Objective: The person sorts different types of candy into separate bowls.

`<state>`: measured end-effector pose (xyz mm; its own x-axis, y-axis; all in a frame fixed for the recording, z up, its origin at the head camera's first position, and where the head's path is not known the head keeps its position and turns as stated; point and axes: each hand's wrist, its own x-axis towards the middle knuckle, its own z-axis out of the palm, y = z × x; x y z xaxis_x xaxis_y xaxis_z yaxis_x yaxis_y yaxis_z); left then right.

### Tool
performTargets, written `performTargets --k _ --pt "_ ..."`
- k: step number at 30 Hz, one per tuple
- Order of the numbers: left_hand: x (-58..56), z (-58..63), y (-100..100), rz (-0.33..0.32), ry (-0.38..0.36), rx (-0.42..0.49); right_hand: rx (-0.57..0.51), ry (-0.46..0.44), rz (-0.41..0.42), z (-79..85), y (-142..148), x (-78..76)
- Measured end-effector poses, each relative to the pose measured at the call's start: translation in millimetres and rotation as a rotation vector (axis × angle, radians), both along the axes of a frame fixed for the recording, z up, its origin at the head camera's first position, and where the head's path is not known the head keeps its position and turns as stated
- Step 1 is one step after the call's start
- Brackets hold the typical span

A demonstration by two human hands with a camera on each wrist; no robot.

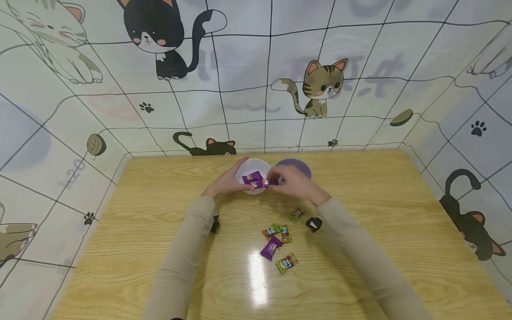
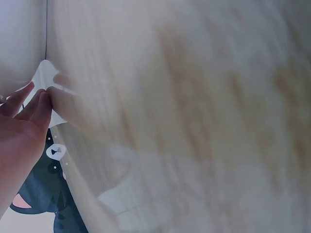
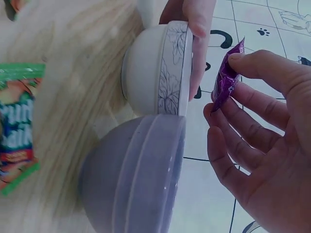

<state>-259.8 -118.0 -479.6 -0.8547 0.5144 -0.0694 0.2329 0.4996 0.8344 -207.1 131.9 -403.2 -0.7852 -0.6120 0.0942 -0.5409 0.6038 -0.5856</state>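
A white bowl [image 1: 245, 168] with a leaf-patterned band stands near the table's back edge with purple-wrapped candies [image 1: 251, 178] inside. My left hand [image 1: 229, 181] grips its left side, thumb along the near rim. Above the bowl's right side, my right hand [image 1: 295, 181] pinches a purple-wrapped candy [image 3: 226, 80] between thumb and fingers. A lavender bowl [image 3: 129, 179] touches the white one on the right; my right hand partly covers it in the head view. In the left wrist view only part of the left hand [image 2: 24, 126] shows, and the bowl is mostly cut off.
Nearer on the wooden table [image 1: 160, 186] lie a purple-wrapped candy [image 1: 271, 247] and several green-and-orange packets, one at the front [image 1: 286, 263] and one farther back [image 1: 297, 214]. A cat-patterned wall covering [image 1: 248, 106] rises directly behind the table.
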Motion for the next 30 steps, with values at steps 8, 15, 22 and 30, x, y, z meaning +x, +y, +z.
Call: performTargets --k 8,15,22,30 --pt "0.3 1.7 1 0.008 -0.011 -0.020 0.052 -0.069 -0.056 5.3 -5 -13.2" --pt "-1.4 -0.6 1 0.002 -0.018 -0.038 0.025 -0.070 -0.036 4.7 -9 -23.6" --pt "-0.2 1.3 0 0.007 -0.016 -0.036 0.028 -0.068 -0.036 7.7 -18 -28.7" --pt "-0.5 1.4 -1 0.001 -0.025 -0.027 -0.027 -0.095 -0.044 7.2 -26 -31.8"
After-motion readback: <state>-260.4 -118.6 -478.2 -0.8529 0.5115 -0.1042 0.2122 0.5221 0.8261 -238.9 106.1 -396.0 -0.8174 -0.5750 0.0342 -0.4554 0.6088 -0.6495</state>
